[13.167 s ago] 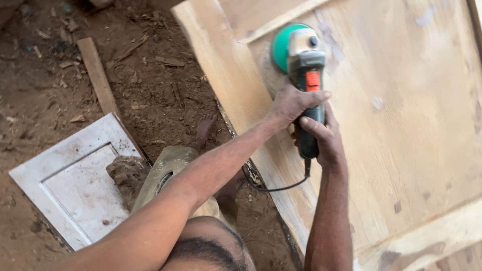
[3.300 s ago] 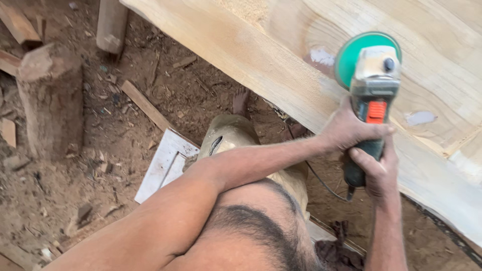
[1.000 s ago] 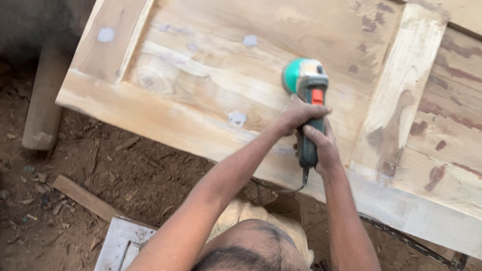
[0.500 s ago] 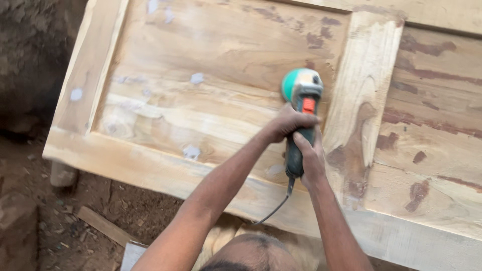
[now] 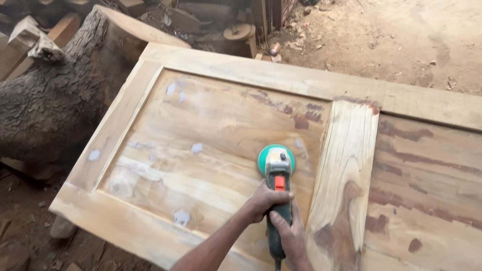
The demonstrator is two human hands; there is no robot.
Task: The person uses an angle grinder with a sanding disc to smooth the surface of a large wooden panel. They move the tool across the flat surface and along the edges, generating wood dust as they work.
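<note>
Both hands, left hand (image 5: 263,200) ahead of right hand (image 5: 287,235), clamp the sander (image 5: 277,193), whose long axis points to 12 o'clock across the door panel (image 5: 201,150).

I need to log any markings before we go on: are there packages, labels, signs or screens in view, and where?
None: no package, sign or screen shows.
Nearest to a marking: the small orange-red patch on the grey-and-green handheld power sander, on the pale wooden door panel; whether it bears print cannot be told.
</note>
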